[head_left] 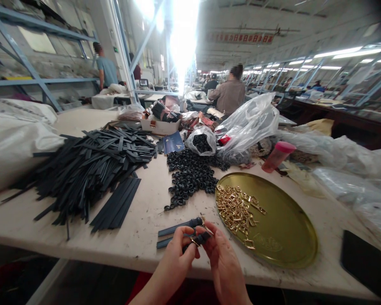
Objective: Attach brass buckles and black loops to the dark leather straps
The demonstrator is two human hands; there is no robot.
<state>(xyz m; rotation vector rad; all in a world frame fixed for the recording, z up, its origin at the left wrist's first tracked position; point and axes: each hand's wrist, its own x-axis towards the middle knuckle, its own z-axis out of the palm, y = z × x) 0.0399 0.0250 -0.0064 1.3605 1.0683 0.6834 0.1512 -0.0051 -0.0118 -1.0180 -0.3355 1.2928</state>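
Near the table's front edge, my left hand [183, 250] is closed around a dark strap [188, 245] with a gold buckle [195, 242]. My right hand [220, 250] pinches the strap's looped end beside the buckle, its fingertips close to those of the left. The part of the strap inside my fingers is hidden. Just behind my hands lie finished-looking straps [178, 228] with a buckle at the right end. Black loops [190, 178] form a heap farther back. To the right, many gold buckles [236, 207] lie on a round gold tray [282, 224].
On the left is a big pile of black strips [101, 165], with a neat fan of strips [117, 205] before it. A plastic bag [250, 123], a pink-lidded jar [277, 156] and a blue card [173, 142] stand or lie behind. A dark flat object [363, 262] lies at right. People sit and stand in the background.
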